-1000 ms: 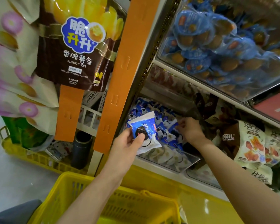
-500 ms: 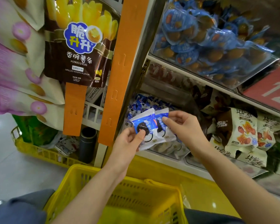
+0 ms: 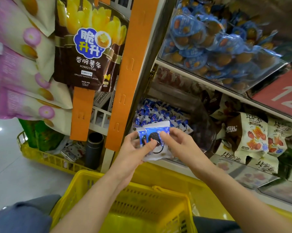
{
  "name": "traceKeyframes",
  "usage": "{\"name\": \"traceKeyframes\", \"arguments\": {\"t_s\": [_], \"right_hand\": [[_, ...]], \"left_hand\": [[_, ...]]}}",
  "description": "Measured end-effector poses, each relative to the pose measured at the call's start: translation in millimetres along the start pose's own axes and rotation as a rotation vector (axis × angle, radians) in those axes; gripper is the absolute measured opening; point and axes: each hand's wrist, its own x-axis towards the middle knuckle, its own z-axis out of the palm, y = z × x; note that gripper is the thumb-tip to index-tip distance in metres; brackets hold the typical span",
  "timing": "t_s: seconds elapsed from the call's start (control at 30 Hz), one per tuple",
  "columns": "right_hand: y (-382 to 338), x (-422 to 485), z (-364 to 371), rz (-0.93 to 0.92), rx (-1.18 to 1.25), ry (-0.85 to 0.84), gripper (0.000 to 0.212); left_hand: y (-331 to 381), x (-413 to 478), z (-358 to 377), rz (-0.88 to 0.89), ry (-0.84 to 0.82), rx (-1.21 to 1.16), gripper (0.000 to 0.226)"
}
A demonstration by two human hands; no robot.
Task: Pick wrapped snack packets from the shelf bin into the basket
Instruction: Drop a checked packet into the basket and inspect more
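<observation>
Two blue-and-white cookie packets (image 3: 156, 143) are stacked in front of the shelf bin (image 3: 160, 113), which holds several more of the same. My left hand (image 3: 133, 153) pinches the stack from the left, thumb on the printed cookie. My right hand (image 3: 178, 145) holds the top packet's right edge with thumb and fingers. Both hands are above the yellow basket (image 3: 91, 182), whose inside looks bare where it shows.
Brown potato-stick bags (image 3: 89, 52) and pink bags (image 3: 24, 73) hang on orange strips (image 3: 125, 78) at left. An upper bin of blue-wrapped snacks (image 3: 217, 42) overhangs. White snack bags (image 3: 253, 135) fill the bin to the right. Another yellow basket (image 3: 41, 157) sits on the floor.
My right hand drew a second packet out of the bin and brought it onto the one in my left hand. The two packets now overlap, held by both hands.
</observation>
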Motion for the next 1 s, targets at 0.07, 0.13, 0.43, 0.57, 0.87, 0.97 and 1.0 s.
{"name": "traceKeyframes", "arguments": {"t_s": [0.07,0.13,0.43,0.57,0.87,0.97,1.0], "right_hand": [[1,-1,0,-0.018,-0.018,-0.002,0.018],[0,-1,-1,-0.026,-0.001,0.025,0.018],[-10,35,-56,-0.026,-0.049,0.384,0.019],[6,78,-77,0.132,-0.462,0.456,0.034],[27,104,-90,0.128,-1.07,0.233,0.033],[26,104,-90,0.149,-1.173,0.141,0.032],[27,104,-88,0.169,-1.199,0.109,0.033]], "left_hand": [[-1,-1,2,0.016,-0.003,0.031,0.067],[-1,-1,3,0.039,-0.01,0.038,0.049],[0,9,3,0.073,0.054,0.014,0.015],[-1,12,6,0.071,0.079,0.033,0.021],[7,14,9,0.05,0.063,-0.001,0.008],[8,16,10,0.045,0.062,0.003,0.01],[8,17,10,0.041,0.063,0.002,0.01]]}}
